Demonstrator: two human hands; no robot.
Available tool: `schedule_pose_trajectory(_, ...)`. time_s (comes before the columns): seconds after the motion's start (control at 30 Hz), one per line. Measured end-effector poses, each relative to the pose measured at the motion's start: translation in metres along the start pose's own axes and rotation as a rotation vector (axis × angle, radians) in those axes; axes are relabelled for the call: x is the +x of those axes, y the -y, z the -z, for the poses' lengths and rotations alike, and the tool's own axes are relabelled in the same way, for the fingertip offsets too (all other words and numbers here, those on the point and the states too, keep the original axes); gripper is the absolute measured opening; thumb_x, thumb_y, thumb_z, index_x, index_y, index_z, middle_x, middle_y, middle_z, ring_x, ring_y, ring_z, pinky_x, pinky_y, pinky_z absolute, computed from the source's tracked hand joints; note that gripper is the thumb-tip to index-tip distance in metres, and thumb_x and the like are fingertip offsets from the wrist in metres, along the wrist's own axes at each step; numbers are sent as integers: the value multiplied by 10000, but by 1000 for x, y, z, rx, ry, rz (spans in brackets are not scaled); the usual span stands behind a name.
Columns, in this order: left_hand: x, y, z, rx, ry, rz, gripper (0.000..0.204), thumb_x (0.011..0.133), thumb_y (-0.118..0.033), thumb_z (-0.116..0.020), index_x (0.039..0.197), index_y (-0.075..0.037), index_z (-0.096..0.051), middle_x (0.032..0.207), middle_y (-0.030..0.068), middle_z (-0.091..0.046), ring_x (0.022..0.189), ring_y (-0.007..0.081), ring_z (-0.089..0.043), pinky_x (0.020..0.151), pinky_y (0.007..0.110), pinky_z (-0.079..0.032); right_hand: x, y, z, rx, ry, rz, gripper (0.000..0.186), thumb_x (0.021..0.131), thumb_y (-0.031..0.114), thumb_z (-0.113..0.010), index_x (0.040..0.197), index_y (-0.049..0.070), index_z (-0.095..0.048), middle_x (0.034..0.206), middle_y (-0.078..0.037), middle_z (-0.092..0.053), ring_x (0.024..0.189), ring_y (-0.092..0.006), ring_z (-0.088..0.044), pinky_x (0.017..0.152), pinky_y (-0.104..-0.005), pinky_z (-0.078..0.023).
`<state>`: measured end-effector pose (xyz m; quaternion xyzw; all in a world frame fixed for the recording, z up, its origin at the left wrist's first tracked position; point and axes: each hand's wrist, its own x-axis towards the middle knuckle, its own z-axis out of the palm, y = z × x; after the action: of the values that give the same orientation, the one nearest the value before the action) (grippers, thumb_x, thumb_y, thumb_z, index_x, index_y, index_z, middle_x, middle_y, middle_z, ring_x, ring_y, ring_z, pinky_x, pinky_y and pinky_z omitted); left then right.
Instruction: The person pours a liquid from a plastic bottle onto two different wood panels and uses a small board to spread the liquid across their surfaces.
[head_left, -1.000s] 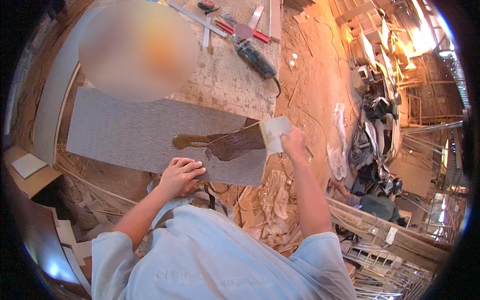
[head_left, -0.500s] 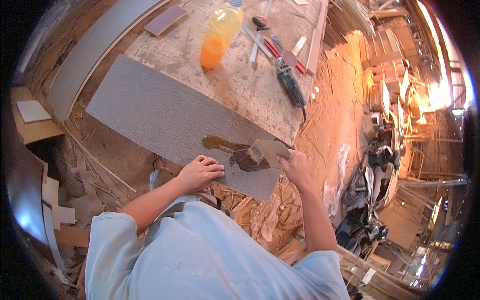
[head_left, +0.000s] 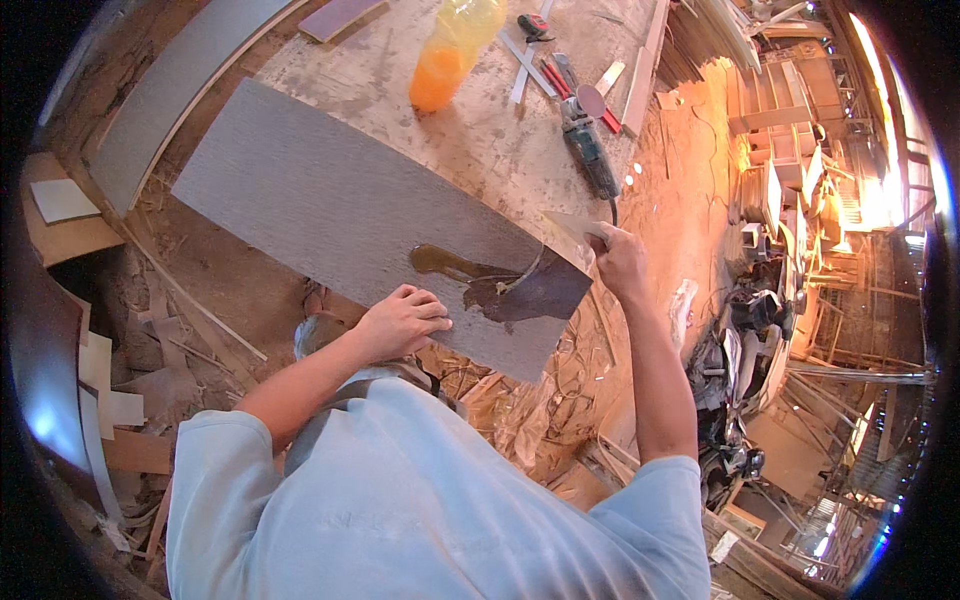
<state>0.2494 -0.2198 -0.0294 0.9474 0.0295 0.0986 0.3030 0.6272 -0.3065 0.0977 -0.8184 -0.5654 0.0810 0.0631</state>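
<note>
A long grey board [head_left: 330, 185] lies slantwise on the worktable's near side. Brown, glossy glue [head_left: 545, 285] covers its right end, with a thicker amber puddle [head_left: 440, 262] left of the spread patch. My right hand [head_left: 620, 262] is closed around a thin, flat tan spreader [head_left: 572, 226], tilted at the board's far right edge. Near the board's front edge, my left hand [head_left: 405, 320] rests on top with its fingers laid out; its palm side is hidden.
On the worktable [head_left: 480, 165] stand a plastic bottle of orange liquid [head_left: 440, 75] and an angle grinder [head_left: 590, 150]. A tape measure [head_left: 535, 27] and red-handled tool [head_left: 553, 78] lie farther back. Wood scraps [head_left: 100, 400] litter the left; piled stuff [head_left: 740, 340] lines the right.
My right hand has moved the spreader away and to the right, across the glue to the far edge. The brown patch now reaches the right end. My left hand stays nearly in place.
</note>
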Motion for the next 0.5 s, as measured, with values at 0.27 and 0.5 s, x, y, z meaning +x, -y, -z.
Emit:
schedule_pose_trajectory(0.27, -1, 3, -4, 5, 11, -47, 420, 816, -249, -770, 1222, -191, -680, 1271, -18, -604, 1252, 186, -520, 1068, 387, -388, -45, 64, -38, -152, 552, 124, 176, 786, 91, -648, 944, 78, -724, 846, -208, -708, 846, -394, -705, 735, -486, -553)
schedule_pose_trajectory(0.5, -1, -1, -1, 13, -70, -59, 342, 848, -193, -706, 1187, -147, -693, 1223, -10, -625, 1238, 177, -525, 1055, 360, -405, 44, 51, -9, -184, 34, 115, 166, 829, 135, -623, 955, 81, -717, 842, -208, -697, 844, -405, -696, 726, -503, -545)
